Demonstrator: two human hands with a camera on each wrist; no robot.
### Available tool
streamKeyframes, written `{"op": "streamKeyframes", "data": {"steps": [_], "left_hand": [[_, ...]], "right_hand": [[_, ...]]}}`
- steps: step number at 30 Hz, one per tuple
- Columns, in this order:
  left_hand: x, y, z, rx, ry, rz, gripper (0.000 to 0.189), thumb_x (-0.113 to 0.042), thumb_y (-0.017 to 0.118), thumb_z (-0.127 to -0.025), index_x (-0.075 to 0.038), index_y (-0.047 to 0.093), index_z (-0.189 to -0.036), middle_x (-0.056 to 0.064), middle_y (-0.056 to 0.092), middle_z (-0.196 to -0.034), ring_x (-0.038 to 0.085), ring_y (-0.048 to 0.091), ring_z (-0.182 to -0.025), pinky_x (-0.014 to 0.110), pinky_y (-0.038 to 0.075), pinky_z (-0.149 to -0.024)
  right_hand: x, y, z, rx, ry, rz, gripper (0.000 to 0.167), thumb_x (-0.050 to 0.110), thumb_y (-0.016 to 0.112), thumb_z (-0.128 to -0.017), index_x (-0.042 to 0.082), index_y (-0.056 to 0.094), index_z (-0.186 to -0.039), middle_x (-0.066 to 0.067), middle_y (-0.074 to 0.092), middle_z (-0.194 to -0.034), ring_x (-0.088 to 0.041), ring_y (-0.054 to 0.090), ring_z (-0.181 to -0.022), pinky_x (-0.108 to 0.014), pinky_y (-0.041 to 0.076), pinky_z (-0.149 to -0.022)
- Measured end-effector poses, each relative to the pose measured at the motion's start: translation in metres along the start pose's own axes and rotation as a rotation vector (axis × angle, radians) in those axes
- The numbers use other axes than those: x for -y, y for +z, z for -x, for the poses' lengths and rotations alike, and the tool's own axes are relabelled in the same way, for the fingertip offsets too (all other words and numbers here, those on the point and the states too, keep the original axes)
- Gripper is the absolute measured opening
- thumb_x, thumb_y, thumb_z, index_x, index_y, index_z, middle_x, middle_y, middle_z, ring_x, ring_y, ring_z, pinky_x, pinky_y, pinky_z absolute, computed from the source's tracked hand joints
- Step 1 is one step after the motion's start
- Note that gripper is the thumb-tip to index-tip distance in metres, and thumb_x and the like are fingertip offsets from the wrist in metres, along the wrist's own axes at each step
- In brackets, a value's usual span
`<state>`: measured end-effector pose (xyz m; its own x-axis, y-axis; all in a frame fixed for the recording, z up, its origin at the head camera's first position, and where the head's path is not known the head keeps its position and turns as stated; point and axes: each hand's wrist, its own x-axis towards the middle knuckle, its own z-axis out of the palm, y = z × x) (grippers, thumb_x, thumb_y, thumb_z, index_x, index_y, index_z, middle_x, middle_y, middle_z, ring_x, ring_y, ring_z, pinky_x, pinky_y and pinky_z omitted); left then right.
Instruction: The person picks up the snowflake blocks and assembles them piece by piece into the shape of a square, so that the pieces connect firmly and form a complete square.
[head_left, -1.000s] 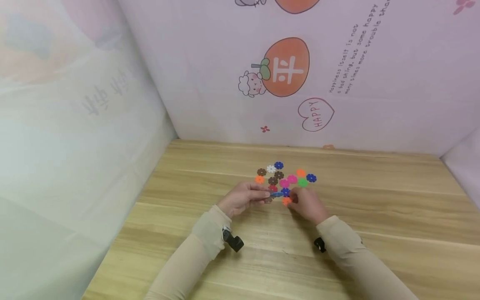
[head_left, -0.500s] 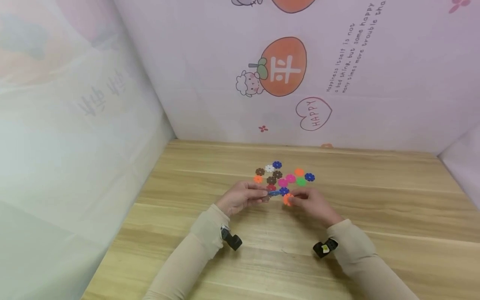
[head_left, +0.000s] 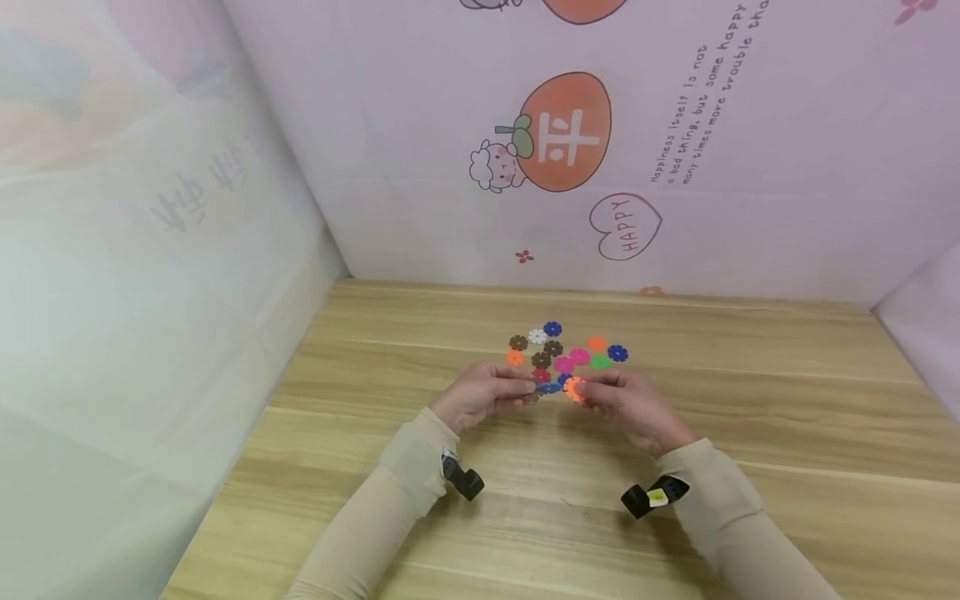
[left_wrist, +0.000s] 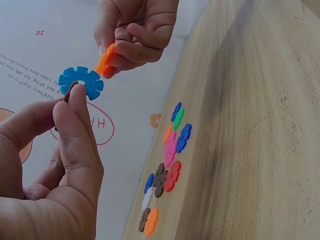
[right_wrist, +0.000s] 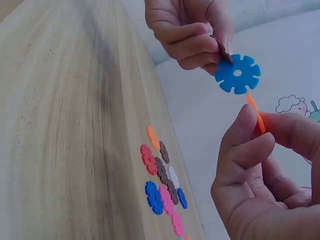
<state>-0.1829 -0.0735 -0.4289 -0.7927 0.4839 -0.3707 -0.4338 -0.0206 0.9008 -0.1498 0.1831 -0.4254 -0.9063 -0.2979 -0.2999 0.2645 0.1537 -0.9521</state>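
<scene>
My left hand (head_left: 487, 396) pinches a brown interlocking disc (right_wrist: 223, 50) between thumb and fingers. Slotted onto that brown piece is a light blue interlocking disc (right_wrist: 246, 80), notched round its rim with a hole at its middle. The right hand (head_left: 630, 408) pinches an orange interlocking disc (head_left: 574, 388) by its edge. In the right wrist view the orange piece stands edge-on just below the blue rim; whether they touch I cannot tell. Both hands are raised over the table, facing each other. Fingers cover much of the brown disc.
Behind the hands, several loose discs lie on the wooden table (head_left: 525, 533), among them a white one (head_left: 537, 336), a pink one (head_left: 580, 356), a green one (head_left: 600, 361) and a red one (left_wrist: 172, 176). A printed cloth (head_left: 420, 167) hangs at the back.
My right hand has lifted the orange disc from the table and brought it up and inward beside the blue disc. The left hand stays nearly still with its joined pair.
</scene>
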Motion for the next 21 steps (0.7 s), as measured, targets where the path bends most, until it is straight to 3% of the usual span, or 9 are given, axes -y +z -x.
{"op": "streamKeyframes", "data": {"steps": [13, 21], "left_hand": [[-0.001, 0.001, 0.000, 0.009, 0.005, -0.022, 0.034, -0.002, 0.064, -0.093, 0.009, 0.059, -0.124, 0.004, 0.075, -0.095, 0.012, 0.072, -0.086, 0.030, 0.057, -0.092], [0.000, 0.003, 0.001, 0.000, 0.001, -0.040, 0.029, -0.002, 0.065, -0.092, 0.007, 0.063, -0.120, 0.004, 0.074, -0.094, 0.012, 0.072, -0.086, 0.036, 0.054, -0.098]], "right_hand": [[0.006, 0.007, 0.000, 0.002, -0.012, -0.004, 0.041, 0.024, 0.062, -0.098, -0.006, 0.057, -0.124, 0.002, 0.065, -0.095, -0.018, 0.060, -0.089, -0.034, 0.055, -0.086], [0.005, 0.011, 0.000, -0.016, 0.006, -0.022, 0.035, 0.022, 0.064, -0.097, -0.003, 0.060, -0.121, 0.001, 0.067, -0.097, -0.017, 0.062, -0.090, -0.033, 0.056, -0.084]]}}
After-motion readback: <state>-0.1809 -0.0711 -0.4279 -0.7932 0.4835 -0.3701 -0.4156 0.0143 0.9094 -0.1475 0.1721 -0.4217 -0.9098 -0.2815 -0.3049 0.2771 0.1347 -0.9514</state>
